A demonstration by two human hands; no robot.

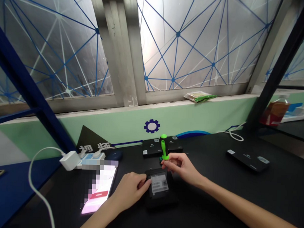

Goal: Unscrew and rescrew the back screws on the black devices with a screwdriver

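Note:
A black box-shaped device [159,190] with a white printed label lies on the black table in front of me. My left hand [134,188] rests at its left edge, thumb on the label side and fingers curled against the corner. Above the device's far right corner, my right hand [178,166] pinches a green and black screwdriver [165,149] near the lower end of its handle, which stands roughly upright. The screwdriver's tip is too small to make out. Just behind it lie black boxes [151,148] with small labels.
A lit phone [101,188] lies at the left, near a power strip [90,160] with a white charger [70,160] and cable. At the right is another black device [247,160]. A packet [199,96] sits on the window ledge, and a bottle [276,110] stands far right.

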